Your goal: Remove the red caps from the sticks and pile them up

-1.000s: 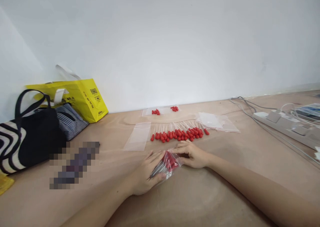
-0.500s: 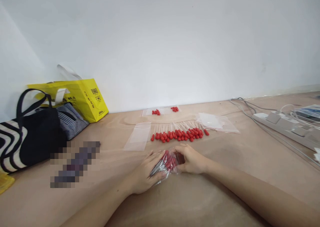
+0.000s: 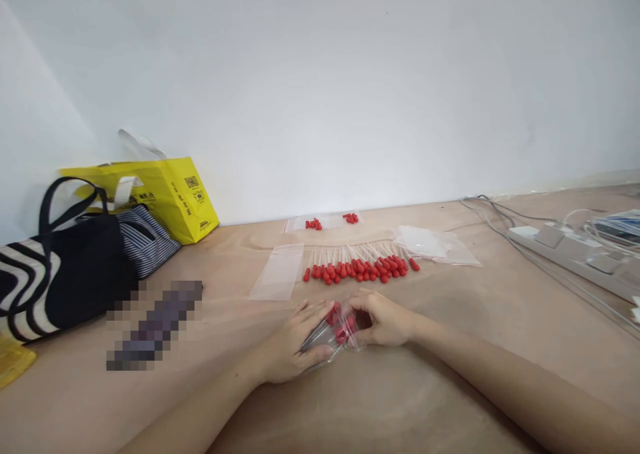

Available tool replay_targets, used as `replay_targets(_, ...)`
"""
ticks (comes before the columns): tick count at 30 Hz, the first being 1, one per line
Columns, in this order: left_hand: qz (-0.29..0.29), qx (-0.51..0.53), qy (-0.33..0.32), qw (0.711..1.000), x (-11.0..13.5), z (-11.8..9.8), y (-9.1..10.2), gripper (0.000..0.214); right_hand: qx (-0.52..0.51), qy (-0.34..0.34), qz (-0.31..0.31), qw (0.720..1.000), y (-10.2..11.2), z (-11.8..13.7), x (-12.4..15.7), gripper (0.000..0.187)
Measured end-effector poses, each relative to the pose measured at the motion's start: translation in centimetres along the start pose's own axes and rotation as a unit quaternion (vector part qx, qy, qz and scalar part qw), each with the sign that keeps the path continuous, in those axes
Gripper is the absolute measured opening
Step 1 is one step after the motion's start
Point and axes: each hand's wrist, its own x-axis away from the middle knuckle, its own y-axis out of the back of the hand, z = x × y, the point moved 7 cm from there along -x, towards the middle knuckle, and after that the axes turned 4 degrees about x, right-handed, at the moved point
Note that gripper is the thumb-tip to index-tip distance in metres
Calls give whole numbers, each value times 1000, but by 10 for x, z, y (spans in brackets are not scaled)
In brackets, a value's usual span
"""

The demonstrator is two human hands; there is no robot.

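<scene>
Wood-grain tabletop (image 3: 425, 401) spreads beneath both forearms. Nearer than the row of red-bulbed droppers (image 3: 361, 268), a clear plastic bag (image 3: 336, 339) lies between the hands, several red bulbs and slim tubes showing through it. The left hand (image 3: 299, 343) covers one end, fingers stretched toward the row and thumb along the near edge, keeping the bag between them. The right hand (image 3: 384, 317) is arched, thumb and fingers curled narrow on the other end; its exact fingertip grip is hidden.

Bagging looks partway along: one bagful is in hand, while the row lies loose, bulbs toward the person. A flat clear bag (image 3: 277, 274) sits just left of the row, and more flat bags (image 3: 424, 241) lie by its far right end, apparently unused. Beyond the row, a clear packet (image 3: 330, 223) bears two clusters of red bulbs, probably finished, though whether they are inside or on top cannot be told. Behind everything stands a white wall (image 3: 350, 94).
</scene>
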Motion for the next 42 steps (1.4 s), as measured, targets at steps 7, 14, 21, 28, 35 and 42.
replay_targets(7,38,-24,-7,999,0,2,-5,61,-123,-15,30,992,-6,-4,2,22)
replay_targets(14,55,-44,-1,998,0,-3,-6,63,-273,-40,63,959,-10,-17,1,30)
replay_targets(21,52,-60,-20,997,2,-5,-7,68,-354,-113,97,924,-8,-31,4,30)
replay_targets(28,61,-64,-12,996,2,-4,-8,71,-431,-140,71,889,-3,-45,6,30)
replay_targets(35,74,-68,2,995,1,-5,-8,71,-407,-133,54,902,-4,-45,5,29)
replay_targets(42,95,-65,-2,993,3,-5,-5,69,-373,-171,-17,912,39,-73,20,29)
